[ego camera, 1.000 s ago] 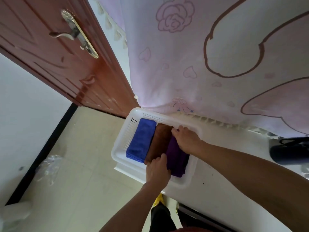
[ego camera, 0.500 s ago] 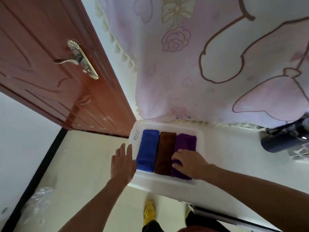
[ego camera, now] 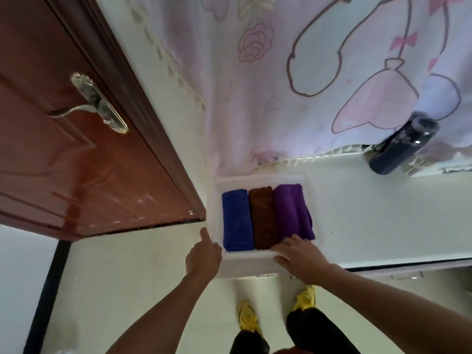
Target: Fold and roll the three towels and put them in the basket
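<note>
The white basket [ego camera: 260,178] sits at the left end of the counter [ego camera: 383,213], holding three rolled towels side by side: the blue towel [ego camera: 236,221] against its left wall, the brown towel [ego camera: 263,218] in its middle and the purple towel [ego camera: 292,210] on its right. Of the hands, the right hand [ego camera: 298,256] pinches the basket's near rim, fingers over the edge by the purple towel and thumb on the outer wall. The left hand [ego camera: 204,259] is at the basket's near left corner, forefinger straight and the rest curled; I cannot tell whether it grips.
</note>
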